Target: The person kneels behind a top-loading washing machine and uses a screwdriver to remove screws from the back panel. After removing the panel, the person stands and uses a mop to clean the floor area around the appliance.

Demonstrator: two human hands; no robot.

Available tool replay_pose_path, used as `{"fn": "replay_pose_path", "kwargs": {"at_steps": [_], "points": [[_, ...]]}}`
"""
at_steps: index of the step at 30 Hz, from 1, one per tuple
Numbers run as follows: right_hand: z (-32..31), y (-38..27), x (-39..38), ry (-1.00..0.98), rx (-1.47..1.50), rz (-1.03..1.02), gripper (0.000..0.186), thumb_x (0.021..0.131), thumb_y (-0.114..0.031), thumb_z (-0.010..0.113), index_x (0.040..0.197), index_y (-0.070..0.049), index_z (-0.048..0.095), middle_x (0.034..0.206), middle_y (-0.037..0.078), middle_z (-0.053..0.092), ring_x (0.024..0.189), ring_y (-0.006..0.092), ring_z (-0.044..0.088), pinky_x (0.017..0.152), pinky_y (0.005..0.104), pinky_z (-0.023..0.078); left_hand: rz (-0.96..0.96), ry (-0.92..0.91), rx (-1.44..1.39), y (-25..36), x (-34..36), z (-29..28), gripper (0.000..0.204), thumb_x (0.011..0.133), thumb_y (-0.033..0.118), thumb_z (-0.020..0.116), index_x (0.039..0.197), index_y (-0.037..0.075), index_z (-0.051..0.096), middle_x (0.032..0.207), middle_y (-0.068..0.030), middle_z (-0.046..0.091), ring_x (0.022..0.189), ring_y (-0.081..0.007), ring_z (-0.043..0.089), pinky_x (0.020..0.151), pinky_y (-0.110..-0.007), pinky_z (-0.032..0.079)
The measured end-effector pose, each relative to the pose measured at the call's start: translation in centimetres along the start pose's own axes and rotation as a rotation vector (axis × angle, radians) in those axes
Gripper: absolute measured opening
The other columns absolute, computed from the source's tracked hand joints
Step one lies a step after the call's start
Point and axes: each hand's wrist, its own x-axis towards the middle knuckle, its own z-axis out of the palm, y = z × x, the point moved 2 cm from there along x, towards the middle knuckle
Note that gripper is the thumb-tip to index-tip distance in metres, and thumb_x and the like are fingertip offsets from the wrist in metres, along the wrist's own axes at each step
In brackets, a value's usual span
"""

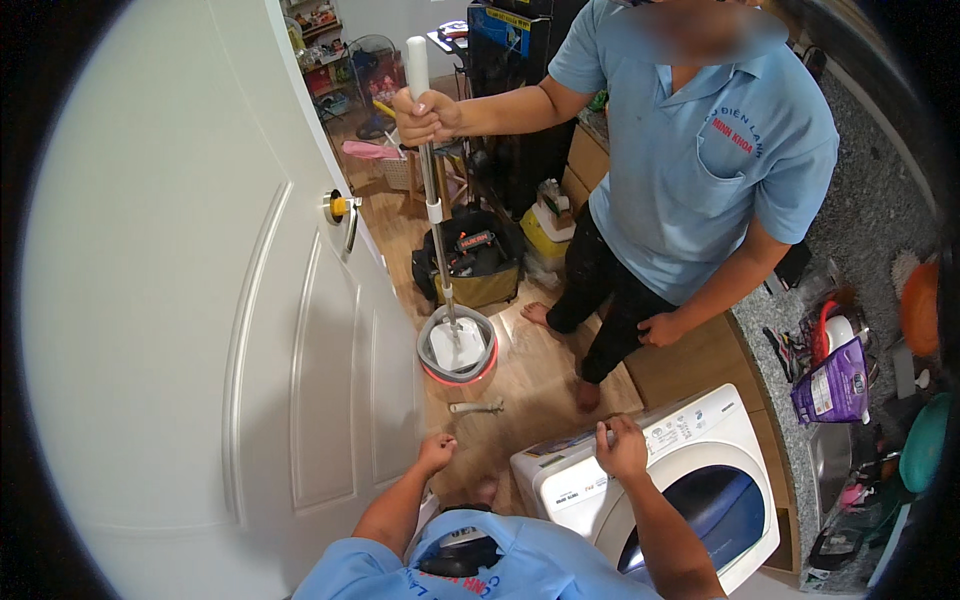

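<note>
A white top-loading washing machine (577, 492) with a dark blue see-through lid stands to my right, turned at an angle. My right hand (622, 447) is at the rear edge of its control panel, fingers curled against it. Over the floor left of the machine, my left hand (437, 452) is closed, with nothing showing in it. Just beyond lies a small pale object with a greenish, jagged end (476, 407). Farther off, a co-worker's hand grips a mop (435, 215), whose flat white head sits in a grey bucket (487, 350) with a red base.
A white door (300, 400) fills the left side. The co-worker (690, 170) stands barefoot beyond the machine. Behind the bucket sits an open tool bag (480, 270). On the right, a granite counter (775, 370) carries a purple pouch (835, 385), bowls and a sink.
</note>
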Motion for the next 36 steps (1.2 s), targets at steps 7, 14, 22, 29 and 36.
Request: {"fn": "replay_pose_path", "kwargs": {"at_steps": [7,14,22,29,36], "points": [[0.3,0.3,-0.3,0.027,0.012,-0.030,0.019,0.091,-0.016,0.066,0.080,0.000,0.061,0.086,0.023,0.062,0.082,0.0442,0.062,0.075,0.0538,0.049,-0.178,-0.166,0.200,-6.7,-5.3,1.8,0.037,0.090,0.030,0.070,0.111,0.001,0.076,0.108,-0.0201,0.075,0.103,-0.0327,0.072,0.093,-0.041,0.055],[0.1,-0.4,-0.3,0.020,-0.030,-0.005,0.019,0.092,-0.016,0.065,0.083,0.000,0.063,0.086,0.022,0.064,0.082,0.0440,0.063,0.075,0.0515,0.050,-0.194,-0.101,0.156,-8.8,-3.7,0.4,0.037,0.089,0.030,0.070,0.112,0.002,0.076,0.112,-0.0209,0.074,0.106,-0.0338,0.071,0.095,-0.041,0.054],[-0.3,-0.2,0.1,-0.028,-0.073,-0.019,0.021,0.091,-0.020,0.066,0.084,0.000,0.066,0.086,0.021,0.065,0.081,0.0426,0.065,0.073,0.0500,0.051,-0.121,-0.119,-0.047,-7.8,1.8,1.6,0.041,0.091,0.036,0.070,0.119,0.007,0.074,0.113,-0.0202,0.074,0.106,-0.0346,0.071,0.095,-0.042,0.054],[0.1,-0.1,0.3,-0.030,-0.077,-0.016,0.020,0.091,-0.019,0.066,0.084,0.000,0.067,0.088,0.021,0.066,0.081,0.0431,0.065,0.075,0.0507,0.052,-0.104,-0.115,0.056,-10.1,3.1,3.4,0.040,0.090,0.035,0.068,0.116,0.005,0.074,0.111,-0.0197,0.075,0.101,-0.0307,0.073,0.091,-0.040,0.055],[-0.4,-1.1,0.3,-0.068,-0.047,0.065,0.018,0.091,-0.016,0.065,0.089,0.001,0.068,0.092,0.023,0.068,0.086,0.0441,0.065,0.078,0.0495,0.053,-0.138,-0.050,0.149,-6.4,-2.7,1.0,0.040,0.090,0.037,0.068,0.115,0.006,0.075,0.112,-0.0213,0.074,0.108,-0.0355,0.070,0.097,-0.043,0.053]]}}
